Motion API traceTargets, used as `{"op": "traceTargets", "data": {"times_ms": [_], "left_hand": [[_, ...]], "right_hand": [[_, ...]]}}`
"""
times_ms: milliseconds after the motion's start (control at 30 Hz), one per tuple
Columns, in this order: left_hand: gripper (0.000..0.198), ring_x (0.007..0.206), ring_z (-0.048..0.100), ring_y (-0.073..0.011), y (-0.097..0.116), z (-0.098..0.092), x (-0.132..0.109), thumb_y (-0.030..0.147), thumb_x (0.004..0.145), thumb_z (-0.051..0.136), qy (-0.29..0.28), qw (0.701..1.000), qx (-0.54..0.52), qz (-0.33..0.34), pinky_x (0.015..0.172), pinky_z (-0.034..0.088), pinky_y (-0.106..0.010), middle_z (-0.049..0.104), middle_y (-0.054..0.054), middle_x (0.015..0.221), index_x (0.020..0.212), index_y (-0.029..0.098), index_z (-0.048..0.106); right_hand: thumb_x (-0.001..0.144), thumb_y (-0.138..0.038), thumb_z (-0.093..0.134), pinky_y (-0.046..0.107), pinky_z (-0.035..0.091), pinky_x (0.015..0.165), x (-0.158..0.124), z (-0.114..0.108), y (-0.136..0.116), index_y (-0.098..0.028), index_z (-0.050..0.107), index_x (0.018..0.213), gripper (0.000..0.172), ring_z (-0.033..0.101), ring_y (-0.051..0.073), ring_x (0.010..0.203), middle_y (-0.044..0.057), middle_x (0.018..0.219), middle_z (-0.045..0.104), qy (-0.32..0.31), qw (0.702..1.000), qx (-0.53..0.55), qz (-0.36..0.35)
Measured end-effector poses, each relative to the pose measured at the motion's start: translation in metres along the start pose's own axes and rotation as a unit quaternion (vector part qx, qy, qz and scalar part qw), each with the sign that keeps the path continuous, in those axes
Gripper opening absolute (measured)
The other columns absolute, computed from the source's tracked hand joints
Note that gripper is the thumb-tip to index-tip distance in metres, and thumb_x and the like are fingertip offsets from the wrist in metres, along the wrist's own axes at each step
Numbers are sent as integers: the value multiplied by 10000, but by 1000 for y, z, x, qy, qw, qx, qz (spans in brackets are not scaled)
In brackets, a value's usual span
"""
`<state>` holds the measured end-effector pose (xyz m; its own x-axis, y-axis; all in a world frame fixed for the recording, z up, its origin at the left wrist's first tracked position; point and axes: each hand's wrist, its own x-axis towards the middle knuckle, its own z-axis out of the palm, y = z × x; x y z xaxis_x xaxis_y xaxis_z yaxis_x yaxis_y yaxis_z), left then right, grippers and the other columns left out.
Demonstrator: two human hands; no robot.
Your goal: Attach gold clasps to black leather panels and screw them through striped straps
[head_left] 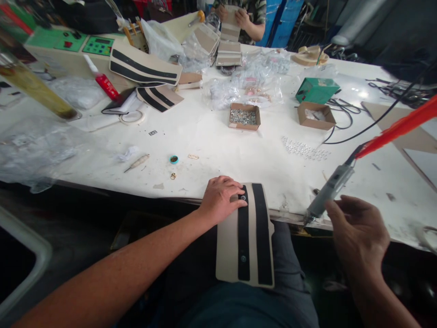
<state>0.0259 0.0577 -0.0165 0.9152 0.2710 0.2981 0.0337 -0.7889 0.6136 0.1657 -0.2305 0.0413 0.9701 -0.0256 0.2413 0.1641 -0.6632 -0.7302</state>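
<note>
A beige panel (228, 246) with two black strips slopes from the table's front edge onto my lap. My left hand (221, 196) holds its upper part, with the thumb and forefinger on either side of a small round metal piece (243, 197) on the left black strip. A second metal piece (243, 258) sits lower on that strip. At the right, a grey electric screwdriver (329, 189) hangs tilted from a red-orange cord (396, 127), its tip down and to the left. My right hand (360, 228) is beside it, fingers loosely curled and apart, thumb at the tool's body.
Cardboard boxes of small metal parts (244, 117) and pale pieces (316, 116) stand mid-table. Near the front lie a pointed hand tool (137, 162) and a teal cap (174, 159). More striped panels (145, 66) lie back left. Across the table, another person's hands (241, 18) hold a panel.
</note>
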Motion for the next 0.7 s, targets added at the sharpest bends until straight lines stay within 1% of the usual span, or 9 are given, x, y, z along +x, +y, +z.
{"op": "traceTargets", "data": {"times_ms": [67,167,233,300,367,467,567,633,700], "left_hand": [[267,1212,644,-293,0,0,1,330,780,962,-1,1000,0,-5,1060,428,-517,825,31,1197,998,295,813],[266,1217,645,-294,0,1,1,325,772,966,0,1000,-1,-11,1068,425,-520,825,33,1201,988,296,813],[266,1222,644,-293,1,1,1,324,773,967,1,1000,-2,-10,1068,424,-520,824,38,1203,988,294,815],[263,1221,644,-293,1,1,1,327,779,963,-1,1000,0,-7,1062,427,-519,824,40,1205,995,294,817],[258,1225,642,-296,1,0,1,338,790,956,-6,1000,4,-6,1063,429,-519,822,35,1214,1005,296,820],[245,1233,640,-298,1,-1,0,352,807,943,-13,1000,6,-5,1071,426,-520,819,24,1229,1014,298,824],[245,1238,636,-300,-1,-1,0,372,823,930,-10,1000,8,1,1070,421,-514,819,29,1228,1029,295,822],[245,1242,632,-296,-1,-1,0,395,838,917,-6,1000,10,6,1073,415,-506,818,36,1231,1040,297,818],[243,1242,631,-287,-2,0,0,414,847,906,-5,1000,12,8,1072,409,-497,815,40,1236,1041,300,813]], "right_hand": [[757,-615,849,504,607,867,13,2,10,-206,678,1331,726,757,356,949,160,1165,765,8,1000,4,26],[680,-621,877,518,599,893,30,12,14,-162,575,1478,969,744,373,1019,169,1228,740,-44,998,2,38],[689,-619,854,538,581,902,37,19,10,-163,641,1396,868,738,361,954,128,1100,769,-87,994,-44,47],[732,-547,814,516,578,856,39,22,5,-161,732,1200,612,729,342,883,96,923,774,-129,987,-55,77],[724,-410,782,434,581,738,38,23,-3,-165,746,1052,411,728,307,822,80,857,766,-148,979,44,130],[634,-259,814,301,528,574,27,26,-25,-165,711,996,388,687,202,681,49,880,752,-160,928,290,172],[687,-271,900,252,473,514,5,36,-65,-181,669,885,317,550,104,545,-21,758,653,-203,869,437,114],[775,-320,895,251,443,487,-11,49,-94,-193,631,804,295,492,87,501,-47,689,581,-246,840,481,50],[846,-351,862,270,443,478,-24,64,-117,-194,640,776,281,502,101,494,-36,672,581,-278,825,492,-14]]}}
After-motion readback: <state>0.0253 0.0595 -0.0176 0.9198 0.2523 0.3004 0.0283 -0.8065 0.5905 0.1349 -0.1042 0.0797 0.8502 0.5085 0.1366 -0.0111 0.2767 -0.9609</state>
